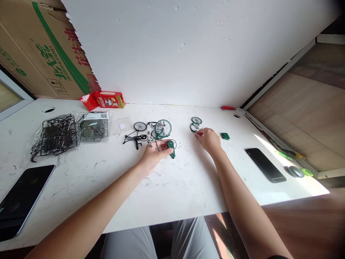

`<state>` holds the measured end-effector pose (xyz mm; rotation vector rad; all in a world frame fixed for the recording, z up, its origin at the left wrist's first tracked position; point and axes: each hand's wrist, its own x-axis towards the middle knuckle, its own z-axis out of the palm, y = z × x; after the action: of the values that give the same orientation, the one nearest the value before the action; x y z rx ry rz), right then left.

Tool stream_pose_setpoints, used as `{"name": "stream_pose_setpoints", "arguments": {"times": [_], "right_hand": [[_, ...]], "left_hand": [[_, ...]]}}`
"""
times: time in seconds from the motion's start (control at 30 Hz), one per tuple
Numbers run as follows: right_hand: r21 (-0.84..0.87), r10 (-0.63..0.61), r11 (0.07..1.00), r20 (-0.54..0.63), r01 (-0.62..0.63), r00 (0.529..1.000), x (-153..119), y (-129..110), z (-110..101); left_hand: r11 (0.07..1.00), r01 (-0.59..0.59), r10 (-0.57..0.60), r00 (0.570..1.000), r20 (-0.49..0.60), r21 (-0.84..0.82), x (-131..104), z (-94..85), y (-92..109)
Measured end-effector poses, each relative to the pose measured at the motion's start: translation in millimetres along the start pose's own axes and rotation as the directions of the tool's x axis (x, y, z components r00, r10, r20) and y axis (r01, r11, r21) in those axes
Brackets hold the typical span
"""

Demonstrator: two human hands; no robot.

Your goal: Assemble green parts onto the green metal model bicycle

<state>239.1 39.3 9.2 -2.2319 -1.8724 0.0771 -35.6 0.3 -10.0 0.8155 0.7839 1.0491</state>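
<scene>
My left hand (155, 154) is closed around a green model bicycle frame (171, 145), held just above the white table. Behind that hand lie a green toy wheel (163, 128), a black toy wheel (140, 126) and a black model bicycle frame (135, 139). Further right, my right hand (208, 139) has thumb and fingers pinched together at a small green curved piece (193, 128). Whether the fingertips grip that piece or something smaller is hidden. Just beyond lies another small green wheel (196, 120). A green block (225, 136) rests to the right of my right hand.
Plastic bags of dark part frames (55, 135) (94, 126) lie on the left, near a large phone (25, 198). A red box (109, 99) stands against the back wall. On the right are a black phone (265, 164), a grey oval object (295, 171) and a red-handled tool (228, 107).
</scene>
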Motion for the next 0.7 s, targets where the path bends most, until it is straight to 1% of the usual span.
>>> {"name": "stream_pose_setpoints", "arguments": {"times": [0.13,0.3,0.43,0.53,0.7], "right_hand": [[-0.052,-0.015,0.999,-0.008,0.014,1.000,-0.5,-5.3,1.3],[-0.006,0.024,1.000,0.035,-0.024,0.999,2.5,0.3,-1.3],[-0.004,0.019,1.000,0.022,-0.019,1.000,2.9,1.7,-1.8],[-0.018,0.009,1.000,0.010,-0.009,1.000,2.3,-1.1,-0.7],[-0.066,0.008,0.998,0.016,-0.007,1.000,2.1,-6.3,-0.1]], "left_hand": [[1.000,0.010,-0.011,1.000,0.013,0.024,0.1,-1.2,-1.1],[1.000,0.001,-0.001,1.000,0.012,0.026,0.7,-1.6,-1.8],[0.999,0.015,-0.015,1.000,0.005,0.044,0.2,-1.2,-3.5],[0.999,0.022,-0.022,1.000,-0.005,0.042,0.2,-1.7,-4.9],[0.999,0.017,-0.018,1.000,0.008,0.043,0.7,-2.4,-5.4]]}}
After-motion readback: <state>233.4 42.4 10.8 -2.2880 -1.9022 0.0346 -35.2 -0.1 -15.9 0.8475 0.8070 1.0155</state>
